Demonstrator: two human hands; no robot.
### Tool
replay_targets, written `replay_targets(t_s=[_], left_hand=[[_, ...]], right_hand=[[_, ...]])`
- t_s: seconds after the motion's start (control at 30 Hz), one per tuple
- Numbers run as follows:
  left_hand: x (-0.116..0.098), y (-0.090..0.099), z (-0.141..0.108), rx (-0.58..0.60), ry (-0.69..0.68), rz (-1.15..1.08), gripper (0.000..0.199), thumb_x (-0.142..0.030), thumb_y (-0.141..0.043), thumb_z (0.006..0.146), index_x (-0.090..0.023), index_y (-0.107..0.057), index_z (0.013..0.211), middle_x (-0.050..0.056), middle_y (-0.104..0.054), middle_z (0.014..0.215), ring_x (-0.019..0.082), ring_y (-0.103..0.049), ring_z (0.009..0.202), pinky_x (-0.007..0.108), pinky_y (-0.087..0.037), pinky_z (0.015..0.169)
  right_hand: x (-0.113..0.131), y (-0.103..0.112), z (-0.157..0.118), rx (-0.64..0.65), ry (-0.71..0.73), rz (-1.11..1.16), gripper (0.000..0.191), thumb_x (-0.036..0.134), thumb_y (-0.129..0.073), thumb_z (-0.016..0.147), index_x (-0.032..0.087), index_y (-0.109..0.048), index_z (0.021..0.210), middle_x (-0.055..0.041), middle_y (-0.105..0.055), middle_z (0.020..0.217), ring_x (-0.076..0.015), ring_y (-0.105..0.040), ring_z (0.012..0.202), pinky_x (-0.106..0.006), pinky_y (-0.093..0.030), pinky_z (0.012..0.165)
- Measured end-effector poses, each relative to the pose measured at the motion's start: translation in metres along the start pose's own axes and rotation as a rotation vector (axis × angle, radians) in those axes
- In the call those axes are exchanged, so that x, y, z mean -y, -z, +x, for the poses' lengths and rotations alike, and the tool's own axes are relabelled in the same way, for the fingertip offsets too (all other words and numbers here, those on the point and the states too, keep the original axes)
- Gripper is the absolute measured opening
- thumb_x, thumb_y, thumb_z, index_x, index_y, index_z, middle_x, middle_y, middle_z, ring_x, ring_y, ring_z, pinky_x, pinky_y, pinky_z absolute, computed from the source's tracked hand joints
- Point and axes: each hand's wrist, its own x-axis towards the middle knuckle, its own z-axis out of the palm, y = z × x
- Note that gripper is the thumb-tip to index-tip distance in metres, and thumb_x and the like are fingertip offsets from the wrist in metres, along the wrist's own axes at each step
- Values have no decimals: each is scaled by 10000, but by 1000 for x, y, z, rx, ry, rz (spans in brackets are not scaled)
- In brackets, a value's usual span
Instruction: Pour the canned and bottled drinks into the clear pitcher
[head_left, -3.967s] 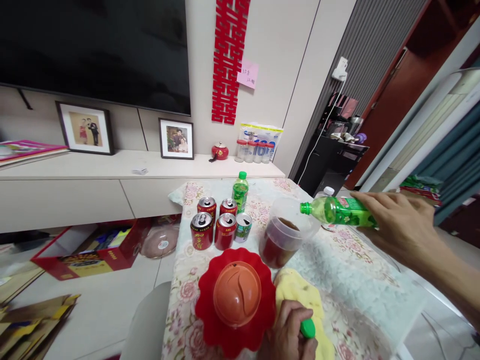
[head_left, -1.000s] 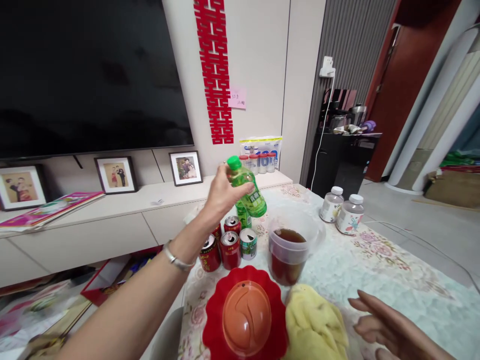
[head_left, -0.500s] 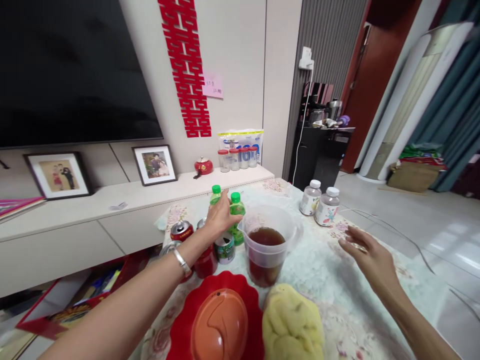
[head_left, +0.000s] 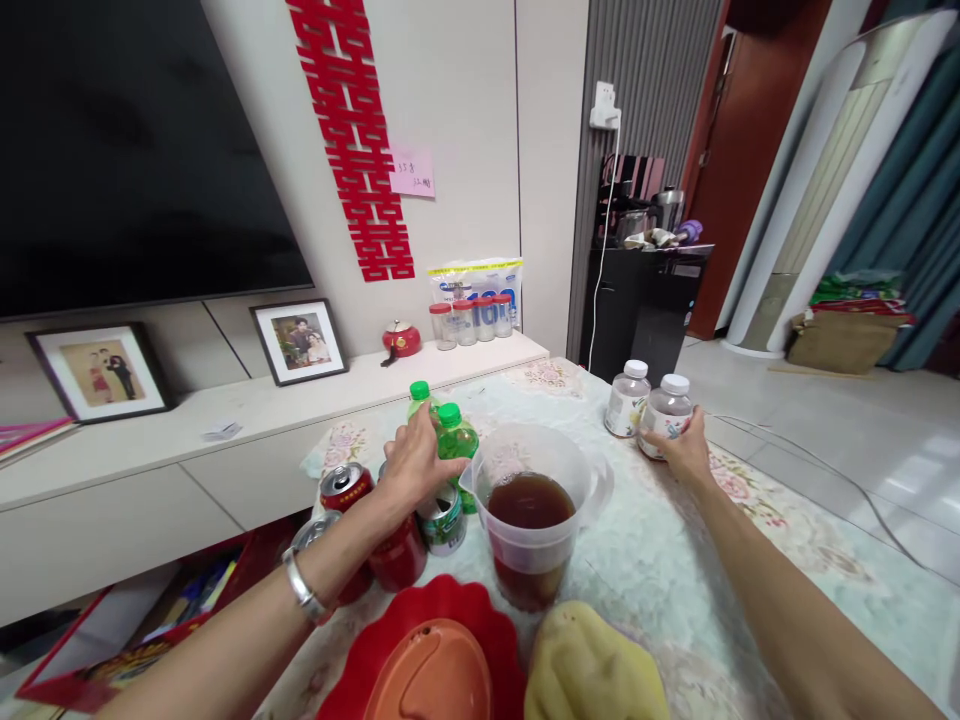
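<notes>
My right hand (head_left: 684, 450) is closed around a clear, white-capped plastic jar (head_left: 666, 405) with a printed label, thumb on its near side. A matching jar (head_left: 627, 400) stands just left of it. My left hand (head_left: 414, 462) is at the green-capped bottles, its thumb stretched out toward the jug; some fingertips are hidden. One green bottle (head_left: 459, 440) stands right of the fingers, and the other (head_left: 420, 392) is partly behind them. Under the hand are a green-and-white can (head_left: 444, 525) and red cans (head_left: 346, 485). A translucent jug (head_left: 529, 545) holds brown liquid.
A red scalloped dish (head_left: 349, 690) with an orange oval piece (head_left: 431, 670) lies at the near edge, beside a yellow lumpy object (head_left: 592, 670). Behind the flowered tablecloth (head_left: 637, 560) runs a white cabinet (head_left: 300, 400) with red-lidded jars (head_left: 465, 325). A cable crosses the floor.
My right hand has moved forward and taken hold of the right-hand jar. My left hand stays by the green bottles. The whole view has shifted slightly.
</notes>
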Motion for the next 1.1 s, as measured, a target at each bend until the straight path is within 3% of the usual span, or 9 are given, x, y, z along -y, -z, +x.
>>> replay_targets(t_s=[0.1, 0.23, 0.33, 0.47, 0.6, 0.77, 0.83, 0.97, 1.1], left_hand=[[6, 4, -3, -11, -22, -2, 1078, -365, -850, 749, -137, -221, 1593, 237, -550, 1502, 443, -522, 1403, 538, -449, 1077], [17, 19, -11, -157, -79, -59, 842, -260, -683, 846, -124, -282, 1574, 227, -539, 1480, 427, -528, 1386, 606, -454, 1088], [15, 38, -24, -287, -179, -196, 650, -245, -588, 874, -117, -424, 1490, 203, -565, 1419, 369, -589, 1286, 573, -491, 1071], [-12, 63, -57, -301, -346, -439, 412, -275, -553, 898, -214, -614, 1300, 107, -647, 1274, 275, -663, 1094, 464, -563, 945], [-56, 78, -98, -133, -495, -661, 266, -268, -562, 927, -250, -714, 1145, 56, -713, 1142, 229, -674, 1018, 405, -546, 916], [-95, 84, -130, 345, -557, -903, 414, -305, -674, 886, -253, -721, 1295, 68, -721, 1200, 203, -683, 946, 394, -533, 910], [-100, 85, -135, 546, -562, -1012, 503, -316, -752, 852, -269, -704, 1351, 78, -711, 1289, 210, -690, 1000, 405, -523, 965], [-94, 81, -140, 925, -591, -1294, 433, -312, -801, 878, -272, -739, 1305, 89, -734, 1356, 240, -691, 1192, 382, -506, 1032], [-82, 76, -144, 1022, -601, -1442, 481, -386, -897, 815, -254, -774, 1261, 105, -773, 1276, 241, -701, 1200, 353, -491, 1051]], right_hand=[[-3, -6, -4, -2, -43, 18, 411, 403, -681, 1003, 191, -629, 1352, -97, -678, 1324, -244, -696, 1111, -475, -606, 941], [-1, 2, -17, -3, -75, 44, 428, 389, -822, 848, 180, -656, 1183, -63, -718, 1096, -244, -695, 964, -455, -599, 847], [10, 25, -37, 55, -41, 84, 484, 388, -891, 644, 212, -644, 1021, -43, -722, 937, -277, -675, 855, -453, -570, 752], [39, 67, -79, 135, 43, 118, 477, 468, -861, 617, 229, -636, 963, -34, -710, 870, -265, -654, 810, -436, -545, 742], [74, 106, -137, 271, 131, 183, 586, 534, -851, 646, 224, -663, 1106, -65, -750, 942, -282, -687, 847, -432, -573, 755], [115, 136, -220, 574, 175, 441, 742, 536, -808, 777, 251, -587, 1425, -135, -726, 1319, -371, -703, 1168, -495, -593, 958], [130, 141, -246, 725, 142, 567, 779, 515, -827, 773, 286, -569, 1471, -125, -708, 1391, -413, -673, 1263, -525, -578, 1026], [151, 143, -276, 916, 78, 743, 820, 545, -848, 733, 349, -581, 1483, -83, -707, 1419, -433, -652, 1311, -550, -544, 1090], [154, 141, -288, 953, 23, 718, 938, 591, -855, 703, 313, -535, 1541, -95, -624, 1538, -430, -513, 1469, -582, -402, 1218]])
